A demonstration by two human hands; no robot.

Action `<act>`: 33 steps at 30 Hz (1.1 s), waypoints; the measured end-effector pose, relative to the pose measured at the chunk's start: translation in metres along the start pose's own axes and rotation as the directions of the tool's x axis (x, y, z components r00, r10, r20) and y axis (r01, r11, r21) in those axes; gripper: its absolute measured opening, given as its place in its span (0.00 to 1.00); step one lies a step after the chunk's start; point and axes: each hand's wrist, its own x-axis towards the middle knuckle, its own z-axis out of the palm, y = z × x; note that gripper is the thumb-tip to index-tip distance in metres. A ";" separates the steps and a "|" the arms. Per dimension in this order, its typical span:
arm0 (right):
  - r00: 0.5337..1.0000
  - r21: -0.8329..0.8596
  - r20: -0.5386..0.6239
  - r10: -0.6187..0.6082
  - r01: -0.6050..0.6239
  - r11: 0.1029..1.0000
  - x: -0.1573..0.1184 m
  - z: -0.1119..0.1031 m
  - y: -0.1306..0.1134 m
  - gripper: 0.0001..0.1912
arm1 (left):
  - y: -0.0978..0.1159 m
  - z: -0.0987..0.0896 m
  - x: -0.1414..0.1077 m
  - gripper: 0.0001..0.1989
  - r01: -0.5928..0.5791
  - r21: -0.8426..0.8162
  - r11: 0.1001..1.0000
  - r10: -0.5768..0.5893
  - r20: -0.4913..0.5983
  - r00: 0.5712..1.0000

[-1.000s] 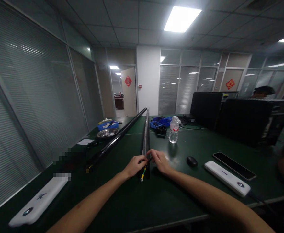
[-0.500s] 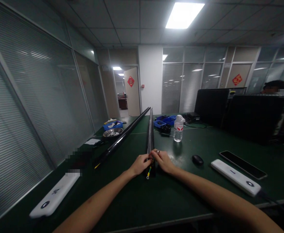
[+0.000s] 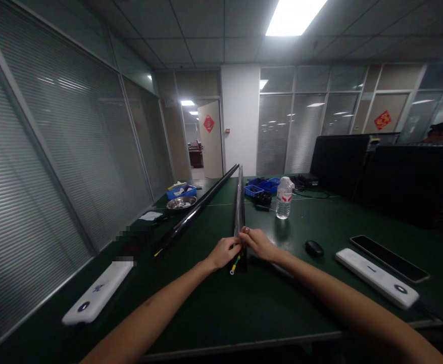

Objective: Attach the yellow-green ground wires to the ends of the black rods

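A long dark bar with a glossy, film-like top runs away from me along the green table. At its near end my left hand is closed, thumb and fingers pinched together. My right hand, with a ring on one finger, meets it there, its fingers curled on the bar's end. Fingertips hide exactly what is pinched. Just below them a yellow-green wire with a ring terminal sticks out toward me. A second long black bar lies slantwise to the left, a yellow tip at its near end.
Left stand a metal bowl, a blue basket and a white elongated device. Right are a water bottle, blue bins, a mouse, another white device, a phone and monitors. A person sits behind the monitors.
The view has shifted slightly, so most things appear a little further right. Both hands stay at the bar's near end, with the fingers slightly repositioned.
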 end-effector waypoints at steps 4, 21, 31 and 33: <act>0.993 0.062 0.098 -0.067 0.062 0.996 0.003 -0.015 0.001 0.20 | 0.001 0.000 0.000 0.14 -0.002 -0.024 1.000 0.002 0.007 1.000; 0.954 -0.071 -0.262 0.147 -0.171 0.983 -0.004 0.022 -0.004 0.18 | -0.007 0.001 0.001 0.13 -0.009 0.044 0.999 0.009 -0.006 1.000; 0.976 0.270 0.188 0.109 -0.158 0.950 0.000 -0.017 0.001 0.29 | -0.004 0.000 0.000 0.12 -0.018 0.059 0.998 0.019 -0.016 1.000; 0.980 0.210 0.111 0.168 -0.188 0.959 -0.001 -0.010 0.000 0.29 | -0.003 0.000 0.000 0.13 -0.021 0.065 0.998 0.022 -0.013 1.000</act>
